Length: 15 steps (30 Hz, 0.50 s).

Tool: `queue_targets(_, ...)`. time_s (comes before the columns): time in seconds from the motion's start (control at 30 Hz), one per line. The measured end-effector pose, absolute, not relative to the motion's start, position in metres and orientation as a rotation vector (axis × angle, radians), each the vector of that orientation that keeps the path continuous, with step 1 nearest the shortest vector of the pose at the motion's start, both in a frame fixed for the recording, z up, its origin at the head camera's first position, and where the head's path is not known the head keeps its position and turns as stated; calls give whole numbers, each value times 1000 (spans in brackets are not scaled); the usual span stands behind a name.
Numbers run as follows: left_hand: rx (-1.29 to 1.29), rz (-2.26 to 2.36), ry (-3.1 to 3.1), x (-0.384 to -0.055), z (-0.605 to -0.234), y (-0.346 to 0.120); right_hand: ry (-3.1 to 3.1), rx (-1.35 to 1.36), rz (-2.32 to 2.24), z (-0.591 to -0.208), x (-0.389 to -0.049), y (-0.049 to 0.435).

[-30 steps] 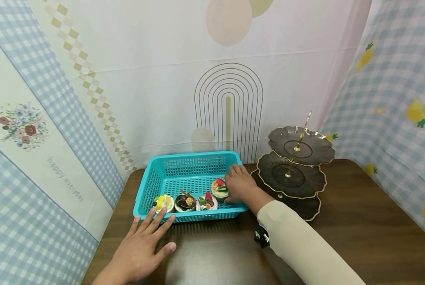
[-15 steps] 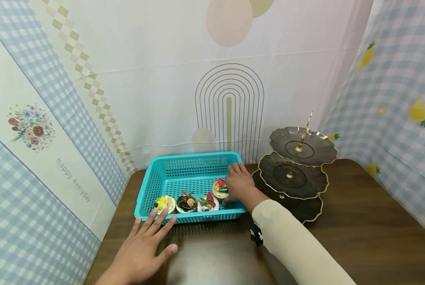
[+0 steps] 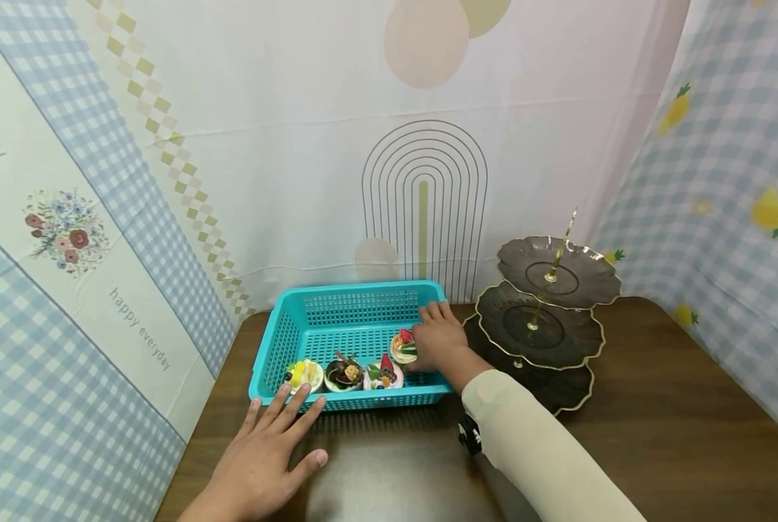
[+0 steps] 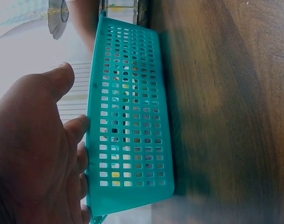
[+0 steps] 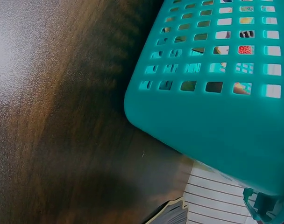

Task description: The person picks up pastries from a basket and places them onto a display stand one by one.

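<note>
In the head view, a turquoise basket [image 3: 356, 288] holds a row of mini cream cakes along its near side: one with yellow fruit [image 3: 305, 374], a chocolate one [image 3: 344, 374] and a pink one with a red tip [image 3: 383, 375]. Slightly farther back sits a cake with red and green topping [image 3: 403, 349]. My right hand [image 3: 439, 339] reaches into the basket's right end and overlaps that cake; I cannot tell whether it grips it. Fingers spread, my left hand [image 3: 261, 453] rests its fingertips at the near rim, also visible in the left wrist view [image 4: 44, 140].
A dark three-tier stand [image 3: 539, 326] with gold edges and a gold handle stands right of the basket, close behind my right forearm. Brown wooden table [image 3: 676, 420] lies underneath. A white printed cloth [image 3: 284, 181] hangs behind, with blue checked cloth at both sides.
The whole head view has shifted slightly right and down. Both hands, the cakes and the basket keep nearly the same places relative to each other.
</note>
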State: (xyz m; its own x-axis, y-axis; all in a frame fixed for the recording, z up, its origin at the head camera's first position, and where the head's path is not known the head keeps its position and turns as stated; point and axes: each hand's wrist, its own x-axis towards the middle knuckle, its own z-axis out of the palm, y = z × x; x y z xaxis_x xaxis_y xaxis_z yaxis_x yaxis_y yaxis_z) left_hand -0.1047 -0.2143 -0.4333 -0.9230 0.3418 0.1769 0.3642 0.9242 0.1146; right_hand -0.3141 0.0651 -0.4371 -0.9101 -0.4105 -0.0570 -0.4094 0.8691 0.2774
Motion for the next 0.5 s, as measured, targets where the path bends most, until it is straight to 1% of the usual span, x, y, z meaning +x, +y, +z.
queue_targets(0.2, -540, -234, -2921, -104, -434, -214, -3047, 662, -316, -436, -314, 68)
queue_targets(0.5, -555, -165, -2932, -105, -435, -215, -2948, 637, 95, -435, -313, 74)
